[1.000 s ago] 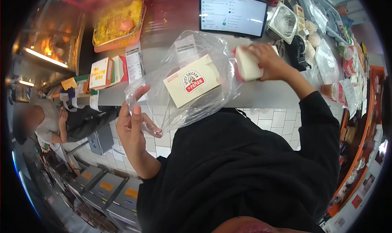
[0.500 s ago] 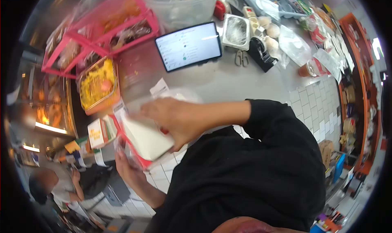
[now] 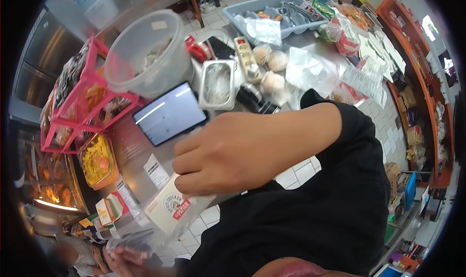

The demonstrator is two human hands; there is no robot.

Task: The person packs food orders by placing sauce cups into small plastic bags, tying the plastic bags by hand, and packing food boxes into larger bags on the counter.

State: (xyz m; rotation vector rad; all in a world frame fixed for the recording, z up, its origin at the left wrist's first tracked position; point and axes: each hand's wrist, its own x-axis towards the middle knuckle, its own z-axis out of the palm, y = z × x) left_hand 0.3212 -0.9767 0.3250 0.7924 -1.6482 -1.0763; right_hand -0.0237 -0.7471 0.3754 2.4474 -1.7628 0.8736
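Note:
My right hand (image 3: 218,153) is closed, knuckles up, above the upper end of a cream box (image 3: 167,206) with a red and black chicken logo. What its fingers grip is hidden beneath the hand. The box lies tilted inside a clear plastic bag (image 3: 141,238) at the counter's front edge. Low on the left, my left hand (image 3: 124,262) pinches the bag's loose film. A printed receipt (image 3: 156,170) lies just above the box, and a second receipt (image 3: 127,198) is to its left.
Behind my right hand are a tablet (image 3: 170,114), a steel container (image 3: 217,84) and a black tape dispenser (image 3: 257,98). A clear tub (image 3: 145,58), pink rack (image 3: 73,112) and yellow food tray (image 3: 98,160) stand left. Another person (image 3: 80,257) is at lower left.
The view has swung right. My right hand took a white box from the right to the bag, and is now closed above the logo box. My left hand appears lower in the view.

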